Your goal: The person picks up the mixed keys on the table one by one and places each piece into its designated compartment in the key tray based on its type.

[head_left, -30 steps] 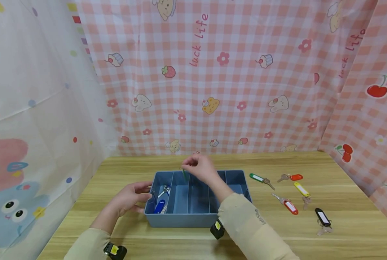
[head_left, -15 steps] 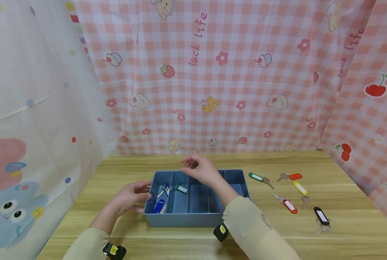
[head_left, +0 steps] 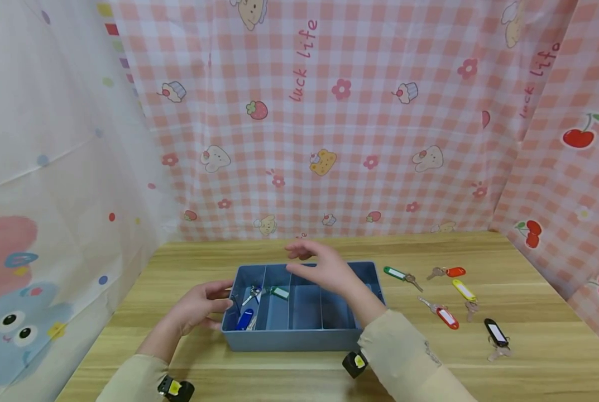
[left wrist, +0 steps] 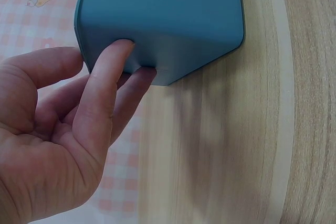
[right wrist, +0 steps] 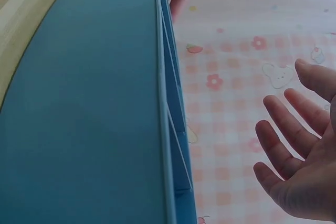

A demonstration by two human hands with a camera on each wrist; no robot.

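Hovering over the box (head_left: 289, 340), your right hand (head_left: 325, 269) has fingers spread; your left hand (head_left: 197, 308) touches the box's end, fingers relaxed.

Green tag (head_left: 280, 292) released; right hand (head_left: 326, 270) spread

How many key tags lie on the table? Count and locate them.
5, right of the box: green tag nearest it, orange tag behind yellow tag, red tag front-left of yellow, black tag frontmost. The right sleeve might hide more.
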